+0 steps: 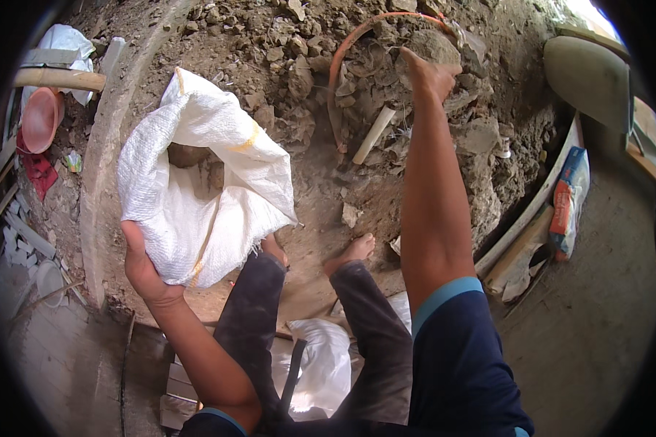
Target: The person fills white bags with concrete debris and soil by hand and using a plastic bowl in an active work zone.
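We grip the white woven sack [204,182] with our left hand [144,266], fingers clamped on its lower rim, holding the mouth open; clods of earth show inside, and a yellow stripe runs along the fabric. The sack hangs over the dirt ground just left of our bare feet [353,251]. Our right hand [430,73] reaches far out onto the rubble pile [357,80], fingers curled on a big clod [434,47]; we cannot tell how firmly it closes. An orange hoop [337,73] arcs around that spot, and a pale stick [374,135] lies in the rubble beside it. A curved concrete edge [98,167] hems the sack on the left, with a pink bowl [40,116] beyond. Planks [532,211] and a printed bag [570,197] close the right. Bare dirt lies open between sack and pile. Another white sack [321,364] lies behind our legs.
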`<state>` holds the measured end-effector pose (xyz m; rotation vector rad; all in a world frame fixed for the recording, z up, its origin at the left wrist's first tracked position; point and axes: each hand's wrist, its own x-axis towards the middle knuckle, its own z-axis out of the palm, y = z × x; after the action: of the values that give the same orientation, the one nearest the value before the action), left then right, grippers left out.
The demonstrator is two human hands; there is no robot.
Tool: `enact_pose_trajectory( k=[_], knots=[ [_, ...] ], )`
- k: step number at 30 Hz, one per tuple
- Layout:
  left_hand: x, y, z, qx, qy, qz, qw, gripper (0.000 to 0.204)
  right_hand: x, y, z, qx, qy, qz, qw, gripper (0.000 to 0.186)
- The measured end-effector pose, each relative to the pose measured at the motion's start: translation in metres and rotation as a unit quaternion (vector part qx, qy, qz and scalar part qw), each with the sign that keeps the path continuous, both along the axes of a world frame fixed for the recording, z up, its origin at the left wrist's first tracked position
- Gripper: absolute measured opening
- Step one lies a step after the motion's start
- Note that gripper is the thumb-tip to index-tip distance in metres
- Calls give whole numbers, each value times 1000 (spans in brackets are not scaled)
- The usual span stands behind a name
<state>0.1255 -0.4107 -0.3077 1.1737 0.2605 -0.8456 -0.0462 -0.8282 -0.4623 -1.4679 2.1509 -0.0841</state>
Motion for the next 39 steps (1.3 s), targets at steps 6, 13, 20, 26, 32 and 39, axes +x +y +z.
enact_pose_trajectory(
  k=[6, 13, 20, 26, 32, 39],
  knots=[
    [-5, -4, -1, 31, -8, 3, 999, 61, 3, -6, -7, -16, -2, -23, 1000, 123],
    [-8, -8, -1, 29, -17, 55, 998, 61, -36, -11, -20, 15, -316, -40, 948, 73],
    [-11, -23, 6, -46, 4, 65, 997, 59, -62, 86, 41, 202, -630, -7, 750, 63],
    [-12, -14, 7, -3, -19, 57, 998, 61, -16, 178, 86, 471, -665, 155, 558, 89],
    [-20, -10, 25, -102, -35, 53, 993, 67, 86, 235, 48, 584, -544, 155, 583, 52],
    [-24, 3, 20, 220, -137, 143, 955, 67, 140, 292, 58, 310, -273, 482, 773, 41]
  ],
)
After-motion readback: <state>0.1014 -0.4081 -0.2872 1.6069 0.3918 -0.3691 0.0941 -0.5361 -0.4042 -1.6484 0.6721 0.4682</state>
